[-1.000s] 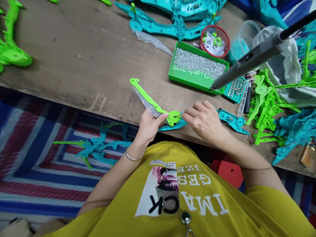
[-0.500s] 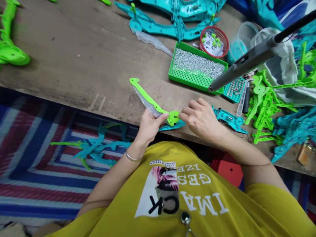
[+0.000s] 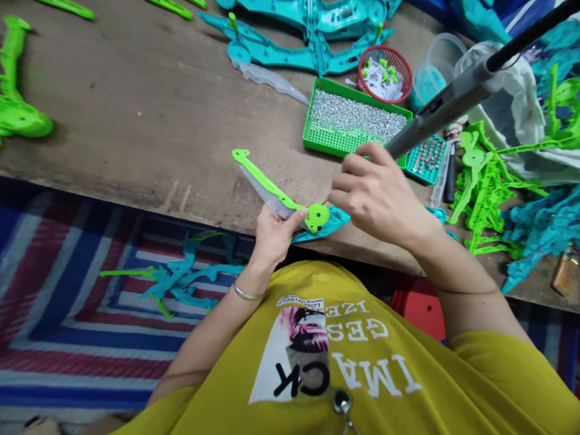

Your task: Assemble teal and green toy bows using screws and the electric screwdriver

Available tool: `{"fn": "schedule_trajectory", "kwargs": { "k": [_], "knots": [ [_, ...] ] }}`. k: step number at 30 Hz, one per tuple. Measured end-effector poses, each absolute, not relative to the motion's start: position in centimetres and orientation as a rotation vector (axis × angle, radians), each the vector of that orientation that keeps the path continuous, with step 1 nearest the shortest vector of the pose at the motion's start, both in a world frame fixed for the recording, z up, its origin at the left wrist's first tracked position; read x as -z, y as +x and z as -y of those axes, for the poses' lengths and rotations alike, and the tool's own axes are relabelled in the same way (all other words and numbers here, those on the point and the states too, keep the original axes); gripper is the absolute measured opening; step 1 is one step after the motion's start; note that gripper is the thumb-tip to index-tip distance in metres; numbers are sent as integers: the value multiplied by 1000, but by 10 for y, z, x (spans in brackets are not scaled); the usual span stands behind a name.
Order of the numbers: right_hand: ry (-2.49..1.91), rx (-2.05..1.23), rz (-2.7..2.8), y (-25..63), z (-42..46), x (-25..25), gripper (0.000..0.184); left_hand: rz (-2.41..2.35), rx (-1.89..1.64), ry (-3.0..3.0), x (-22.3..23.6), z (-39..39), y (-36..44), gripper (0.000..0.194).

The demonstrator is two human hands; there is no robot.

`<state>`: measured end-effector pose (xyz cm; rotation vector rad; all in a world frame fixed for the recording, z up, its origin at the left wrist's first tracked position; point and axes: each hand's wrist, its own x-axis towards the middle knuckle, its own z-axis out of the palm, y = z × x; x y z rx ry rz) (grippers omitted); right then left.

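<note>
Head view shows the left hand (image 3: 274, 238) clamped on a lime-green plastic arm (image 3: 267, 187), and the right hand (image 3: 378, 193) open just beside, not touching it.

I saw a lime-green plastic arm (image 3: 272, 184) lying flat, its round pierced disc overlapping a teal plastic piece (image 3: 330, 225), with a clear plastic strip (image 3: 261, 194) along its underside, near the counter (image 3: 136, 121) edge.

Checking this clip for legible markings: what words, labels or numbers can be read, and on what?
"IMACK": large letters on the yellow T-shirt, upside down in this view; the first letter might be a T.
"GES" and "IZE": white letters on the same shirt, partly legible.
"LOSE MYSELF": the small white patch on the shirt.
The tiny line beneath it and any marking on the amber container: too small to read.
</note>
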<state>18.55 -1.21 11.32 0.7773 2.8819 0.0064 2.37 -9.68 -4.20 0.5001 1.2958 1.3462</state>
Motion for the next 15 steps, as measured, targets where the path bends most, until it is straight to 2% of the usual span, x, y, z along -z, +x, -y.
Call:
{"fn": "schedule_trajectory", "kwargs": {
  "k": [2, 5, 7, 9, 12, 15],
  "knots": [
    [1027, 84, -2900, 193, 13, -110, 33, -1297, -1346, 491, 42, 98, 24, 61],
    [1312, 515, -2815, 201, 9, -84, 31, -1287, -1357, 494, 42, 100, 24, 63],
    [1310, 892, -2662, 203, 1, -63, 30, -1262, -1348, 503, 42, 101, 23, 62],
    [1217, 1163, -2504, 202, -8, -48, 38, -1247, -1330, 515, 41, 101, 22, 60],
    [1092, 1284, -2376, 194, -21, -40, 47, -1227, -1335, 542, 38, 101, 23, 59],
    [985, 1343, -2266, 183, -32, -39, 46, -1196, -1330, 554, 36, 100, 25, 60]
  ]
}}
